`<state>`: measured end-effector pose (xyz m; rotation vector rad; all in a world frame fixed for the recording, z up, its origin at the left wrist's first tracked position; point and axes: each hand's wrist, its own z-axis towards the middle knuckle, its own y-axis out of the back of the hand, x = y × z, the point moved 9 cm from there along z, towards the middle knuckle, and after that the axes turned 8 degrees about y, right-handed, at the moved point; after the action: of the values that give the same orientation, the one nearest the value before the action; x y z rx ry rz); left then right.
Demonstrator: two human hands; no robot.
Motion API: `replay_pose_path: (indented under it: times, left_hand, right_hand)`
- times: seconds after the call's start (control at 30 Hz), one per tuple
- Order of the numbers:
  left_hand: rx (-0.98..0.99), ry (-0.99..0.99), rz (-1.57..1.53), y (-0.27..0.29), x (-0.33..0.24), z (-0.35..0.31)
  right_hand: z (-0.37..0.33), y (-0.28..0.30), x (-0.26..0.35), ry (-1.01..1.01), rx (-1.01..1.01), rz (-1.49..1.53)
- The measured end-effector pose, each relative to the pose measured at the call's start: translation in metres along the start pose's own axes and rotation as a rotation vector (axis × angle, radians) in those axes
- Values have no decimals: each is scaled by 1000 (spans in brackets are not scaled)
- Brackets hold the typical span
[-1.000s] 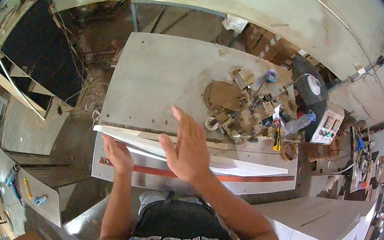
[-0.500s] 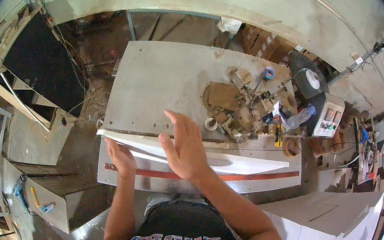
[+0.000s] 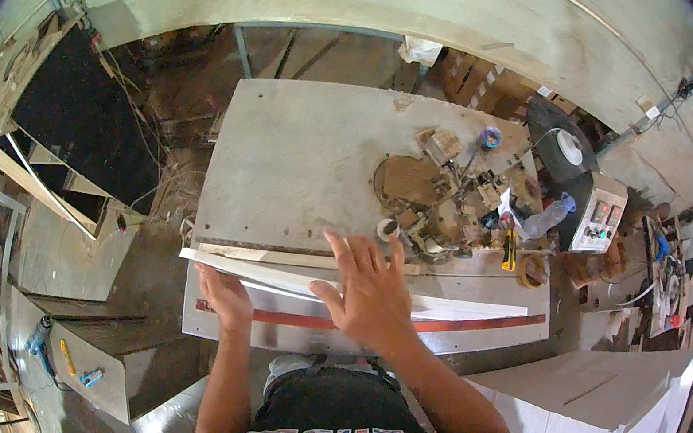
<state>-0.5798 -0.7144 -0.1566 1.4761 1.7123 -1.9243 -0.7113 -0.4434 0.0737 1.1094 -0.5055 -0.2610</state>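
A long white panel (image 3: 440, 309) is held down flat at the near edge of the grey surface (image 3: 302, 156), just short of the edge-trimming fixture (image 3: 442, 208); feeding looks barely begun, most of its length not yet passed. The right hand (image 3: 366, 296) lies spread open on top, gripping nothing. The left hand (image 3: 220, 296) is curled under the panel's left end. Its long axis runs left to right.

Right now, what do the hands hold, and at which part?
The long white panel: the left hand grips its left end from below, the right hand lies flat on its middle.
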Motion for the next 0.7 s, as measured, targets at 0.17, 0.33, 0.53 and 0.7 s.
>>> replay_pose_path:
  times: [0.17,0.33,0.53,0.7]
  left_hand:
    - [-137,56,24,4,0,0]
    - [-117,-26,-39,-9,-10,-12]
    - [-160,-23,-5,12,-4,-22]
    - [-42,-71,-47,43,13,-5]
  right_hand:
    - [1,1,-1,-10,13,30]
    - [-3,-2,8,-11,79,46]
    - [-11,-5,15,-55,110,154]
    - [-9,-14,19,-100,137,273]
